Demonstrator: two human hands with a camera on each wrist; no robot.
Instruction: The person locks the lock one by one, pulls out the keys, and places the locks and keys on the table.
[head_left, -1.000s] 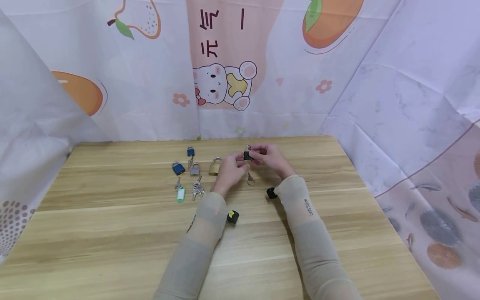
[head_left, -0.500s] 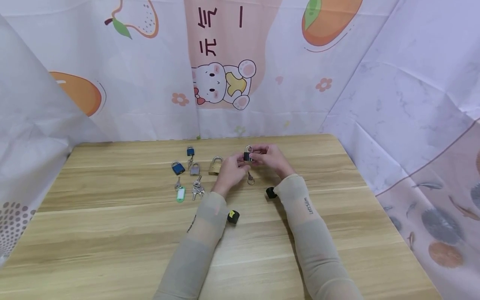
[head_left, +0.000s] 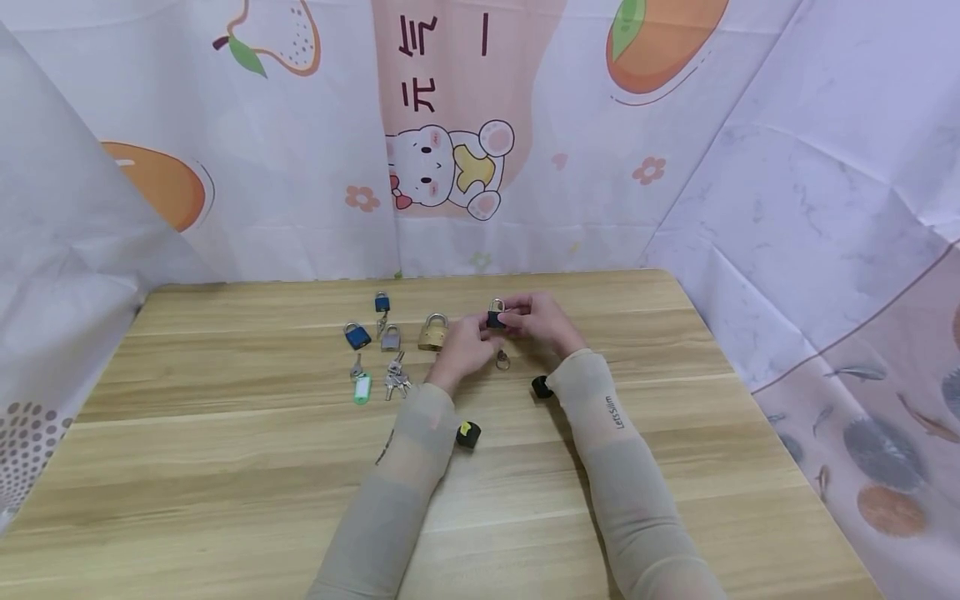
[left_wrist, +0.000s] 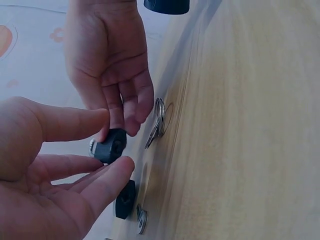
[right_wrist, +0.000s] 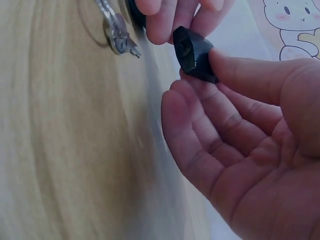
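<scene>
A small black padlock with a silver shackle is held over the table's far part. My right hand grips it, thumb on one side and fingers behind. My left hand cups close round the same padlock, its thumb and fingers spread; whether its fingertips touch the lock is unclear. Below the hands lie keys on a ring. Another dark lock stands on the table with a key beside it; my left hand hides it in the head view.
Left of my hands are a brass padlock, a silver padlock, two blue padlocks, several loose keys and a green key tag. Small black objects are by both wrists. Fabric walls surround the wooden table.
The black padlock has sunk slightly in my right hand's grip. My left hand has shifted a little right and down, covering more of the keys and baring more of the brass padlock.
</scene>
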